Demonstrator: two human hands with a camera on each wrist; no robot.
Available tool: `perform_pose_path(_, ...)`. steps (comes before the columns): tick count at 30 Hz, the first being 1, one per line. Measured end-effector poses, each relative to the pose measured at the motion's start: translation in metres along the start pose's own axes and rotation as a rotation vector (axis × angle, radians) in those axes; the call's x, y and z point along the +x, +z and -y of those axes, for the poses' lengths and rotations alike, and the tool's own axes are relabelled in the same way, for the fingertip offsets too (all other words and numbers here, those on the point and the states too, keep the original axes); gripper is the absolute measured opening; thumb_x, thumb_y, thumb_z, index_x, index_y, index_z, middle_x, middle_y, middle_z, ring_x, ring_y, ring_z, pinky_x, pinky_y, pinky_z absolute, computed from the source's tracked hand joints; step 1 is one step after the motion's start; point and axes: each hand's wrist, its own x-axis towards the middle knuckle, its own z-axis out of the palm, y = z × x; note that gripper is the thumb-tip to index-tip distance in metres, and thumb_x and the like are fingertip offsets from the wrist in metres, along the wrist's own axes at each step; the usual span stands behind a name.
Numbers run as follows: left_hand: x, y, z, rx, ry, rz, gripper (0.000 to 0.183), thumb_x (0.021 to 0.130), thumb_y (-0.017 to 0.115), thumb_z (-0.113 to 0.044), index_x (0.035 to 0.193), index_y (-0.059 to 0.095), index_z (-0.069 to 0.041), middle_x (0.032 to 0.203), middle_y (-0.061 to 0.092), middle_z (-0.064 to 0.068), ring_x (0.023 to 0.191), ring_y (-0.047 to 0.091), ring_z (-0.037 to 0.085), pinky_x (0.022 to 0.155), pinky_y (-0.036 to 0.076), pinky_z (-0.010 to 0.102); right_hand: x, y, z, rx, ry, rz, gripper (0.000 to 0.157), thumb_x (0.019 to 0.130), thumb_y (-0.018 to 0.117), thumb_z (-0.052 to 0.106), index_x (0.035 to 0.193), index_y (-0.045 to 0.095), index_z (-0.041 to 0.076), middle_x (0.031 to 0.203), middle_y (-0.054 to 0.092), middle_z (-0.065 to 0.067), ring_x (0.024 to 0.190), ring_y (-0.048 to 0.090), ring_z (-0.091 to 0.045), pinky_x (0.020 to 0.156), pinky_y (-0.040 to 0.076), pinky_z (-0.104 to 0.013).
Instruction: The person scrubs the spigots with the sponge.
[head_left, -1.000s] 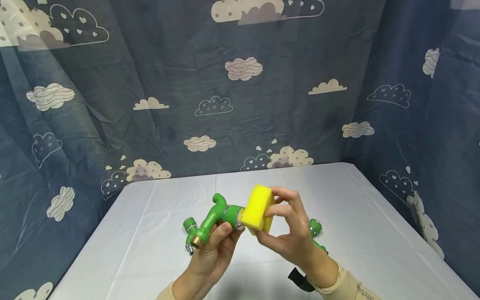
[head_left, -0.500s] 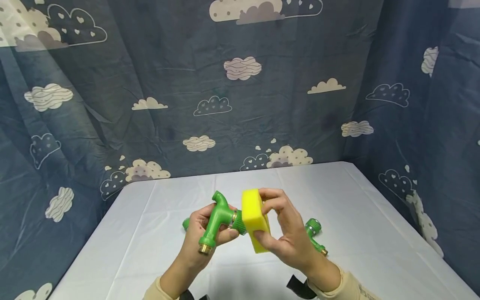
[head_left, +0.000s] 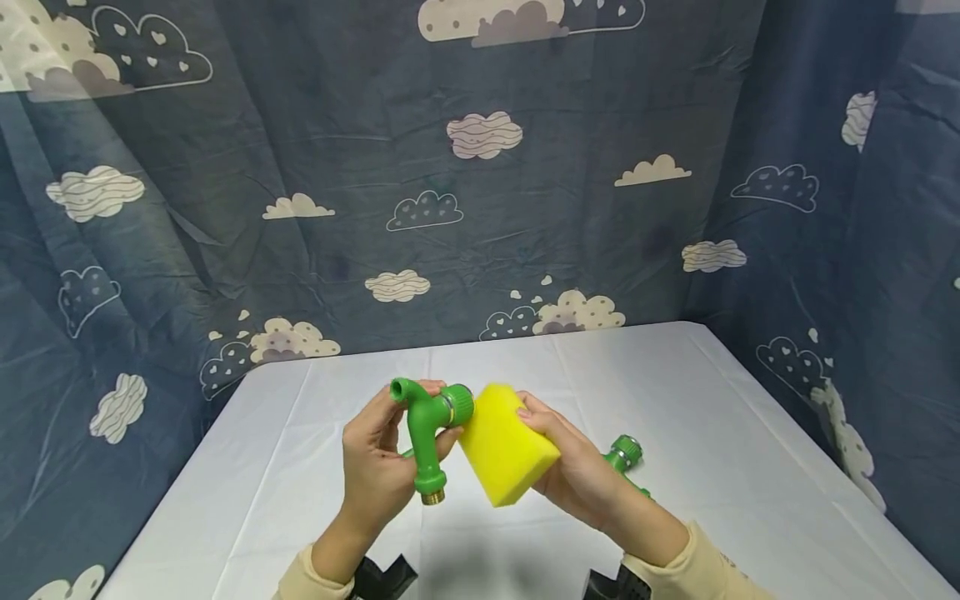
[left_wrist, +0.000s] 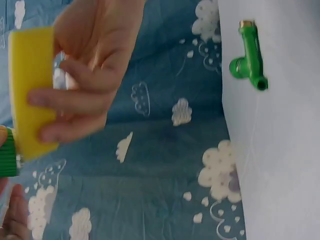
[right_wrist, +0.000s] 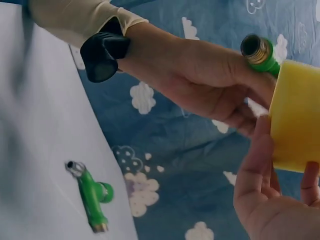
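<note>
A green tap [head_left: 426, 437] with a brass threaded end is gripped by the left hand [head_left: 375, 471], raised over the table. In the right hand [head_left: 577, 479] is a yellow sponge [head_left: 502, 446], held by one side with its far edge against the tap's ribbed green collar. The left wrist view shows that collar [left_wrist: 7, 159] right at the sponge [left_wrist: 32, 95], and curled fingers of the right hand on the sponge's side. In the right wrist view the sponge [right_wrist: 297, 117] covers much of the tap, leaving its threaded end [right_wrist: 257, 50] visible.
A second green tap [head_left: 624, 454] lies on the white table [head_left: 300, 500] at the right, partly behind the right hand. Another green tap [right_wrist: 91, 197] lies on the table in the right wrist view. Dark cloud-patterned cloth [head_left: 525, 250] hangs behind and beside the table.
The left hand has turned the tap so its spout faces forward and its threaded end points down. The sponge has come off the collar's end, tilted, and now lies along its side.
</note>
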Motion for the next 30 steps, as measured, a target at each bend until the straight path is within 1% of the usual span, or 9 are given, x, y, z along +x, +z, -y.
perform_pose_path(2,0.002,-0.004,0.005,0.033,-0.061,-0.015,0.049,0.076,0.086,0.018,0.121,0.071,0.007,0.115,0.074,0.021,0.11,0.076,0.013,0.1,0.062,0.029,-0.001,-0.002,0.002,-0.054,-0.048,-0.052,0.026,0.112,0.042,0.025,0.137,0.045,0.019,0.115,0.06,-0.002,0.096,0.064,-0.013,0.085,0.06,-0.025)
perform_pose_path(6,0.005,-0.015,0.02,0.107,-0.183,-0.03,0.042,0.082,0.085,0.013,0.121,0.072,0.005,0.114,0.071,0.013,0.105,0.076,0.008,0.094,0.064,0.025,-0.002,-0.008,0.006,-0.246,-0.184,-0.188,0.017,0.108,0.051,0.014,0.124,0.048,0.019,0.118,0.058,-0.009,0.101,0.064,-0.022,0.084,0.061,-0.031)
perform_pose_path(11,0.007,-0.032,0.036,0.217,-0.23,-0.034,0.04,0.08,0.088,0.012,0.118,0.075,0.005,0.109,0.07,0.014,0.099,0.071,0.003,0.084,0.064,0.019,0.0,-0.013,0.01,-0.433,-0.273,-0.31,0.024,0.105,0.059,0.008,0.124,0.044,0.006,0.121,0.056,-0.021,0.108,0.066,-0.025,0.084,0.064,-0.035)
perform_pose_path(14,0.01,-0.043,0.043,0.289,-0.259,-0.033,0.042,0.079,0.09,0.009,0.119,0.077,0.005,0.108,0.071,0.015,0.095,0.069,0.002,0.08,0.063,0.017,0.002,-0.018,0.01,-0.49,-0.282,-0.353,0.029,0.104,0.062,0.006,0.126,0.044,0.002,0.124,0.057,-0.024,0.113,0.066,-0.026,0.087,0.065,-0.033)
perform_pose_path(18,0.013,-0.055,0.054,0.414,-0.307,-0.013,0.042,0.081,0.09,0.004,0.121,0.077,0.006,0.108,0.073,0.017,0.091,0.071,0.011,0.075,0.062,0.017,0.007,-0.026,0.007,-0.532,-0.282,-0.4,0.031,0.104,0.066,0.006,0.126,0.046,0.001,0.13,0.057,-0.022,0.118,0.064,-0.03,0.091,0.064,-0.029)
perform_pose_path(22,0.014,-0.066,0.07,0.575,-0.355,0.067,0.042,0.083,0.091,-0.004,0.121,0.077,0.006,0.106,0.073,0.016,0.087,0.074,0.024,0.075,0.067,0.029,0.01,-0.037,0.002,-0.543,-0.271,-0.441,0.031,0.103,0.067,0.007,0.126,0.047,0.001,0.131,0.057,-0.02,0.117,0.063,-0.03,0.091,0.062,-0.027)
perform_pose_path(25,0.012,-0.077,0.085,0.664,-0.398,0.139,0.042,0.084,0.092,-0.011,0.12,0.078,0.004,0.102,0.072,0.016,0.085,0.076,0.028,0.077,0.068,0.039,0.012,-0.045,-0.001,-0.536,-0.25,-0.473,0.031,0.104,0.067,0.008,0.126,0.048,0.002,0.13,0.056,-0.019,0.115,0.063,-0.028,0.089,0.062,-0.026)
perform_pose_path(27,0.011,-0.084,0.096,0.709,-0.442,0.174,0.041,0.084,0.093,-0.014,0.119,0.079,0.003,0.1,0.072,0.016,0.084,0.076,0.028,0.077,0.068,0.041,0.013,-0.051,-0.003,-0.529,-0.237,-0.487,0.031,0.104,0.067,0.008,0.127,0.048,0.002,0.131,0.055,-0.018,0.115,0.062,-0.027,0.089,0.062,-0.025)
perform_pose_path(30,0.011,-0.095,0.113,0.771,-0.503,0.212,0.039,0.084,0.094,-0.018,0.116,0.081,0.0,0.097,0.072,0.015,0.082,0.075,0.026,0.075,0.065,0.037,0.016,-0.057,-0.006,-0.527,-0.227,-0.501,0.031,0.103,0.068,0.009,0.127,0.048,0.002,0.133,0.054,-0.017,0.115,0.062,-0.026,0.089,0.061,-0.024)
